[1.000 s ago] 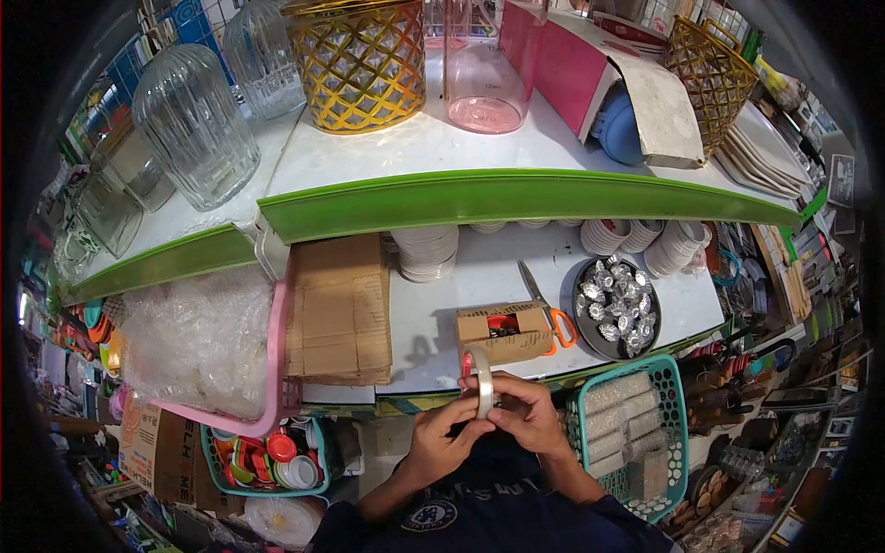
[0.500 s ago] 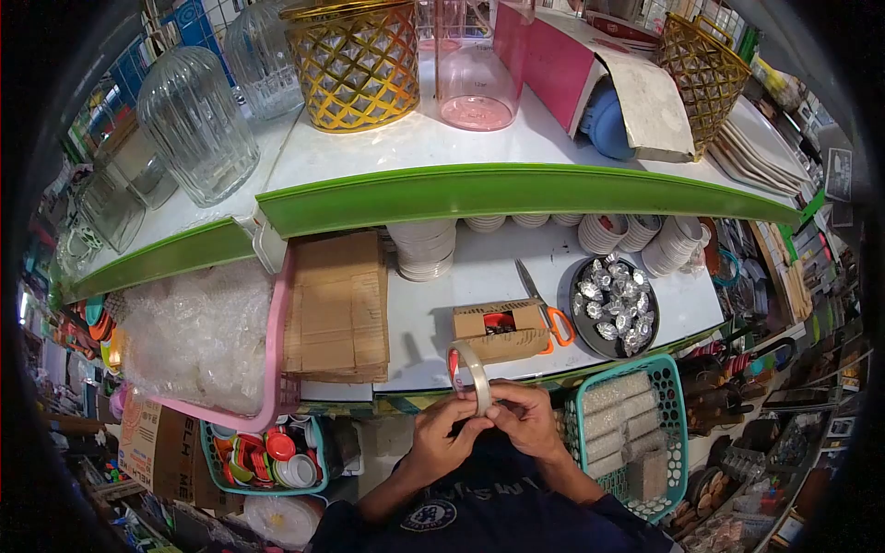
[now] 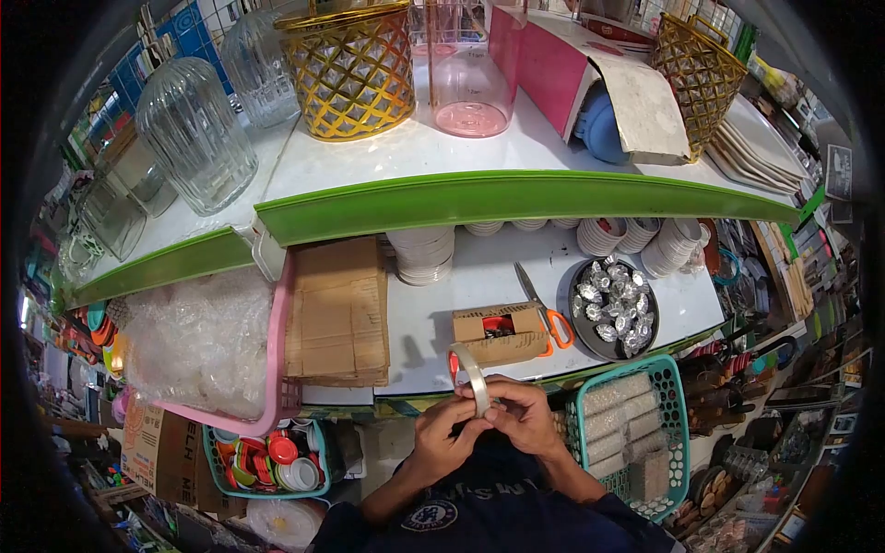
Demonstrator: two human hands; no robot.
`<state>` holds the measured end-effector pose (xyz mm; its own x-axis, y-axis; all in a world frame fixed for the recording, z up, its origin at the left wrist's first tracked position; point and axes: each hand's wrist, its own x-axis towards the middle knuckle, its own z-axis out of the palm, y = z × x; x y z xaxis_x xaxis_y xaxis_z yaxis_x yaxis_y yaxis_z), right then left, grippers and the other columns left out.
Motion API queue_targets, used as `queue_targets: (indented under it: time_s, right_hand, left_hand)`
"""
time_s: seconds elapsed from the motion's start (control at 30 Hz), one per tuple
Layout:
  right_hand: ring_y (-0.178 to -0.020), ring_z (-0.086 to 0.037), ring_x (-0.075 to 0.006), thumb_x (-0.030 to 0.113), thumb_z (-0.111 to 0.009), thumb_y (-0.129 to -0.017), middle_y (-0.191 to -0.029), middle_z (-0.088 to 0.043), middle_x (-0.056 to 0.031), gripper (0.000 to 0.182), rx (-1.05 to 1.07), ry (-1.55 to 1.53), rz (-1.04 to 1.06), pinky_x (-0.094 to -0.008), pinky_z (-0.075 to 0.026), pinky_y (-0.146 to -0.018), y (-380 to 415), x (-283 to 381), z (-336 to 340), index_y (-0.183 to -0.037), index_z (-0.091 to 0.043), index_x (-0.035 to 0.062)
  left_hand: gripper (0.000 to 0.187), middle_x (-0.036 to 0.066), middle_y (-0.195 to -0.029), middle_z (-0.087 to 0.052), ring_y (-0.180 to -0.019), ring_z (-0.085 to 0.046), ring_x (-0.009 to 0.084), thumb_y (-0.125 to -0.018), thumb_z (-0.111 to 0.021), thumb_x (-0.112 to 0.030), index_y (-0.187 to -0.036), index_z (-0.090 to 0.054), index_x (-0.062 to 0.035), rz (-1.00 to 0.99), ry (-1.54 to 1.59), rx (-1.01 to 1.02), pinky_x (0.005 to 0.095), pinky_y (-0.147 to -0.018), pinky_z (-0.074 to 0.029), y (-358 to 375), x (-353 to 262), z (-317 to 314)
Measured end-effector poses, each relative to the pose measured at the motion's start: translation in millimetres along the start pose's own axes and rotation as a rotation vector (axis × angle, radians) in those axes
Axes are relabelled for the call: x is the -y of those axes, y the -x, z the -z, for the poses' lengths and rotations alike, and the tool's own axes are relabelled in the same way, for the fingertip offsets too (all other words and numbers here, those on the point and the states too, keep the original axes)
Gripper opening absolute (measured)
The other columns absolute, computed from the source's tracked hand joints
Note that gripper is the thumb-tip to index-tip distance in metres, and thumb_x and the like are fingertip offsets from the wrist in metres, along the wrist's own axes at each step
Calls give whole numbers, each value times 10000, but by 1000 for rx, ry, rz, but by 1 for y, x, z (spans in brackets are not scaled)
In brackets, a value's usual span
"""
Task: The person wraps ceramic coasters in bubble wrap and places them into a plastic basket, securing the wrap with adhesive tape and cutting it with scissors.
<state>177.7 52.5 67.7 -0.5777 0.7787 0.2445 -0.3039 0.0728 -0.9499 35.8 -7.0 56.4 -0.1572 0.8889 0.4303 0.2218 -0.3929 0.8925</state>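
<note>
A roll of clear tape (image 3: 474, 376) stands upright between my two hands, just in front of the lower shelf. My left hand (image 3: 446, 433) is closed, its thumb and fingers pinching the roll's near rim from the left. From the other side my right hand (image 3: 521, 413) pinches at the same near part, its fingertips close to the left ones. Whether a loose tape end is between the fingers cannot be made out. Just beyond the roll lies an open small cardboard box (image 3: 502, 347) with something red and dark inside. Beside it are scissors (image 3: 555, 323) with orange handles.
A dark round tray (image 3: 599, 343) holds silver foil-like pieces. Flat cardboard (image 3: 336, 318) is stacked at left, beside a pink basket (image 3: 277, 369) of clear plastic wrap. Below are a teal basket (image 3: 680, 415) of wrapped bundles and another basket (image 3: 221, 479) of lids. A green shelf edge (image 3: 516, 195) crosses above.
The view has shifted slightly. Both hands keep their pinch on the tape roll, with barely any movement of the fingers.
</note>
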Motion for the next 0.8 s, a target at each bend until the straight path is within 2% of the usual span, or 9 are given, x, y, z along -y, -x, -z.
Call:
queue_targets:
  time_s: [0.2,0.27,0.33,0.43,0.5,0.57,0.63,0.7,0.8]
  right_hand:
    - [-1013,-621,-183,99,-611,-930,-1105,-657,-139,252,-24,26,-67,-305,-486,-887,1,-2,1,-1138,-637,-41]
    - [-1000,-623,-194,101,-607,-931,-1088,-658,-153,239,-44,48,-101,-301,-484,-873,0,-5,0,-1102,-644,-62]
    - [-853,-610,-135,80,-621,-925,-975,-661,-97,220,-65,93,3,-276,-498,-754,0,-12,0,-1112,-654,-30]
    - [-838,-604,-126,81,-642,-911,-953,-664,-89,215,-33,85,-42,-275,-492,-731,-4,-9,3,-1095,-661,-28]
    - [-838,-614,-138,72,-663,-890,-962,-666,-98,225,-64,202,-14,-280,-495,-735,-8,1,1,-1093,-665,-23]
    - [-837,-624,-149,64,-683,-869,-970,-668,-106,237,-96,319,14,-285,-499,-740,-12,13,-4,-1091,-669,-19]
    - [-847,-646,-201,78,-731,-821,-994,-673,-107,250,-253,580,117,-305,-515,-750,-16,23,-9,-1061,-695,22]
    - [-857,-649,-221,91,-746,-796,-1001,-675,-93,246,-195,713,190,-318,-524,-752,-16,24,-3,-1036,-707,50]
    - [-879,-647,-240,115,-763,-756,-1014,-674,-60,225,-111,932,337,-338,-533,-754,-15,22,7,-977,-724,97]
  left_hand:
    - [248,127,-846,-704,-825,-699,284,-713,-801,-27,-909,-651,8,-234,-239,-56,382,-780,-556,-2,17,2]
    - [248,126,-843,-703,-822,-698,281,-706,-806,-31,-898,-654,7,-243,-232,-46,387,-780,-556,-2,22,2]
    - [248,125,-840,-702,-819,-698,279,-698,-810,-34,-888,-657,5,-251,-228,-38,393,-780,-557,-2,22,3]
    - [260,128,-830,-700,-809,-698,278,-702,-807,-31,-908,-658,19,-234,-231,-40,382,-772,-556,-5,13,7]
    - [282,143,-910,-724,-869,-707,236,-818,-742,-57,-1061,-637,41,-122,-138,94,331,-796,-542,-7,7,15]
    - [310,146,-931,-725,-875,-708,218,-818,-744,-56,-1087,-630,48,-74,-121,105,318,-792,-542,-10,1,19]
    - [338,149,-952,-726,-882,-708,201,-817,-747,-55,-1112,-622,56,-28,-104,116,306,-788,-543,-10,2,23]
    - [329,177,-912,-713,-803,-719,238,-779,-775,-47,-1056,-638,68,49,-110,129,317,-693,-562,-6,10,25]
    - [345,177,-909,-715,-804,-723,226,-790,-774,-60,-1073,-627,70,138,58,150,303,-674,-565,-1,18,24]
